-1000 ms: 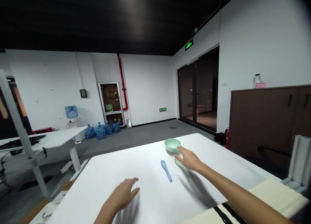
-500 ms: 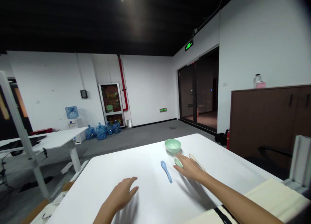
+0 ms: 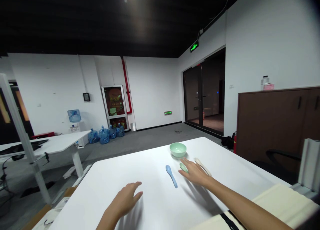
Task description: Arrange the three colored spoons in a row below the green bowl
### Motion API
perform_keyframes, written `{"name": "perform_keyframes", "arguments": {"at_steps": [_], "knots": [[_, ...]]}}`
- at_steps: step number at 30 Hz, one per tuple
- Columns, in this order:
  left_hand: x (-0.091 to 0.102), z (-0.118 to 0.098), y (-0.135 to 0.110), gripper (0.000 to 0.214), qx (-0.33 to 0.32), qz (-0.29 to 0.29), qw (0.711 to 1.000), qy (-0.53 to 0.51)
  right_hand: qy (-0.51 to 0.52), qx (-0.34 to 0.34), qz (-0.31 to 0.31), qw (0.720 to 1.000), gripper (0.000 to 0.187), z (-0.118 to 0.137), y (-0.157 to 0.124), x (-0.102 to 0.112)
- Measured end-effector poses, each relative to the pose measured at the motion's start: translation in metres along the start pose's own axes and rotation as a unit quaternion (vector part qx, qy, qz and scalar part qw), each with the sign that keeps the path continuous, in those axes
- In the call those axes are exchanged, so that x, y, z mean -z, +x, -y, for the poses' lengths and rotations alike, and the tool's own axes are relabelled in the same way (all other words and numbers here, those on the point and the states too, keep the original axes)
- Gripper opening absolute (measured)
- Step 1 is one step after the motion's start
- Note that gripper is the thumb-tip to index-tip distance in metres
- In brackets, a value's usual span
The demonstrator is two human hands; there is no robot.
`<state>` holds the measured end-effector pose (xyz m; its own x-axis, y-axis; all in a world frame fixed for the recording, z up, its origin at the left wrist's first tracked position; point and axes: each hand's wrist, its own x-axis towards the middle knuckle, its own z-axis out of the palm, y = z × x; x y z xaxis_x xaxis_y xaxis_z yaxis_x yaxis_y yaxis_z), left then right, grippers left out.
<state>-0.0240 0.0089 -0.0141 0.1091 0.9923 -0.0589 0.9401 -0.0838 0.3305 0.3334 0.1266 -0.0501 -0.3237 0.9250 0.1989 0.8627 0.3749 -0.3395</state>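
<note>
Okay, we count one bowl [image 3: 178, 150], one blue spoon [image 3: 171, 176], one white spoon [image 3: 203, 165], one green spoon [image 3: 183, 167]; left hand [image 3: 126, 198], right hand [image 3: 195, 172] both spread wide

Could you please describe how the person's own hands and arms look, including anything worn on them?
The left hand and right hand are bare. No gloves, rings or watches show, and no sleeves cover the visible forearms.

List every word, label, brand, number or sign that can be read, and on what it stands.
No text is clear enough to quote.
Green sign above the glass doors: blurred.
Low green wall sign: too small.
White-framed cabinet: characters blurred.
Pale label right of the doors: too small.
Bowl, blue spoon: no lettering visible.
</note>
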Motion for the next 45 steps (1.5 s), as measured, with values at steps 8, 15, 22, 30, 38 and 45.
{"name": "perform_keyframes", "arguments": {"at_steps": [8,15,22,30,38,45], "knots": [[-0.001,0.001,0.001,0.059,-0.002,0.004,1.000,0.007,0.007,0.008,-0.002,1.000,0.071,0.001,-0.001,-0.001],[-0.001,0.001,0.002,0.059,-0.006,0.006,1.000,0.011,0.047,-0.038,-0.033,0.998,0.054,-0.008,0.016,0.028],[-0.002,0.004,0.003,0.059,-0.003,0.002,1.000,0.007,-0.051,-0.158,-0.042,0.985,0.046,-0.068,0.038,0.041],[-0.002,0.002,0.003,0.060,0.003,0.007,1.000,0.011,-0.066,-0.248,0.029,0.966,0.042,-0.121,0.028,0.008],[-0.001,0.002,0.002,0.059,0.007,0.018,1.000,0.014,-0.085,-0.242,0.053,0.965,0.033,-0.127,0.029,-0.001],[0.002,-0.001,0.000,0.059,0.004,0.018,1.000,0.011,-0.075,-0.253,0.045,0.964,0.029,-0.128,0.028,-0.006]]}}
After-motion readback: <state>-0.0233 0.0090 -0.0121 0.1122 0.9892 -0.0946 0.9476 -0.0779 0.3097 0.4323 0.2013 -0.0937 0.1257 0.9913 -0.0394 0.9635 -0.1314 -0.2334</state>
